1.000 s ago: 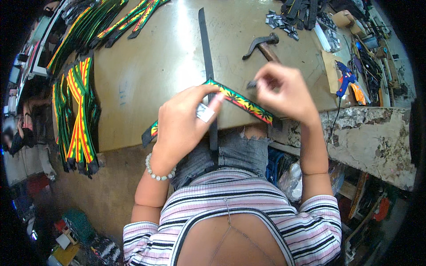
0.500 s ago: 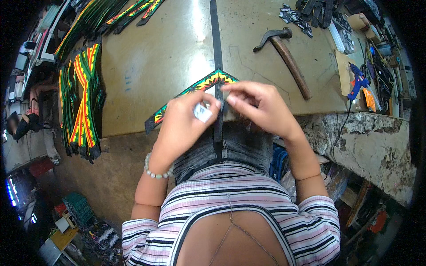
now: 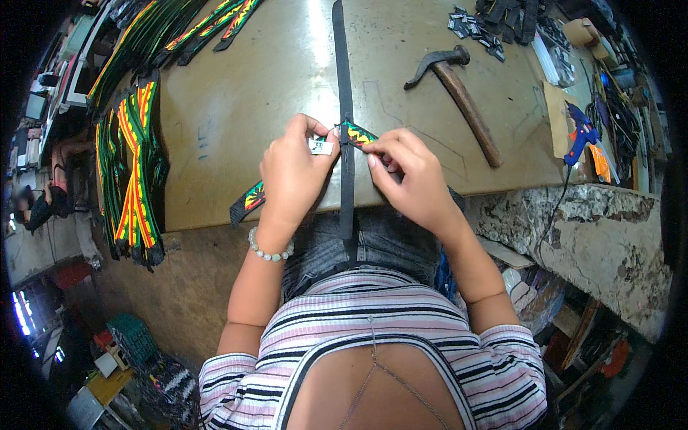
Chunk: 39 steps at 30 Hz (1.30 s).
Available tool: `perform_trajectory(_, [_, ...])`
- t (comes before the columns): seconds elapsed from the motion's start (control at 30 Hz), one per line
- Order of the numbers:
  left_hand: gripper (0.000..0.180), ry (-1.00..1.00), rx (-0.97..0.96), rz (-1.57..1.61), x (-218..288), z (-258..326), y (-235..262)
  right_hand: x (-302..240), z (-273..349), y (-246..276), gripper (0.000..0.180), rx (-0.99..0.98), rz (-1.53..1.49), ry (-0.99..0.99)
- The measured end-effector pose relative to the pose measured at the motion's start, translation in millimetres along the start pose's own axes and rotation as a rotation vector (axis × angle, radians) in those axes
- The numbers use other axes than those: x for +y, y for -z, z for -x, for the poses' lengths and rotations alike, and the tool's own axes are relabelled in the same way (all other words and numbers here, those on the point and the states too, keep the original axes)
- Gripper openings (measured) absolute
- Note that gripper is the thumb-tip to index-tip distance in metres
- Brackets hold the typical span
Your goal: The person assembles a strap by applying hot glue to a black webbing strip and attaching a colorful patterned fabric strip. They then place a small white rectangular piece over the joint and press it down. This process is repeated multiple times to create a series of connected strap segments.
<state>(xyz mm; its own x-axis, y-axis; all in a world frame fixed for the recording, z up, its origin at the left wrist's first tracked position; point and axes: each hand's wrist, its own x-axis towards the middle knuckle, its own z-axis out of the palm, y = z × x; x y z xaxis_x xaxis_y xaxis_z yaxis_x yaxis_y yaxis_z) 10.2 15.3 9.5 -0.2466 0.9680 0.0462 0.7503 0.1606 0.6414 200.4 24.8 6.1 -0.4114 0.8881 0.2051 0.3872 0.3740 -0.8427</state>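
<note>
Both hands pinch a striped band [image 3: 356,133] across a black strap [image 3: 345,107] at the table [image 3: 236,107] edge. Left hand [image 3: 292,172] and right hand [image 3: 416,175] hide the band's middle; a small white tag [image 3: 321,146] peeks from the left grip.

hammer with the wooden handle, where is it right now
In the head view the wooden-handled hammer lies on the worktable, on the person's right, beyond the right hand.

A small white rectangular label [image 3: 321,146] sits at the left hand's [image 3: 292,172] fingertips, beside the black strap [image 3: 347,107].
</note>
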Motion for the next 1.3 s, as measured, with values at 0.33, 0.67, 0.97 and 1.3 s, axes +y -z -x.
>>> perform_trajectory(0.33, [0.019,-0.054,-0.003,-0.02,2,7,-1,-9,24,-19,0.04,-0.249,0.237,0.351])
perform_trajectory(0.67, [0.015,-0.123,0.054,0.032,-5,9,-3,2,-61,9,0.009,-0.231,-0.097,0.059])
perform_trajectory(0.97, [0.018,-0.165,0.07,0.096,-10,7,-3,8,-88,2,0.015,-0.313,-0.176,-0.205])
perform_trajectory(1.3, [0.017,-0.142,0.104,0.104,-8,7,-6,6,-80,-2,0.011,-0.236,0.004,-0.055])
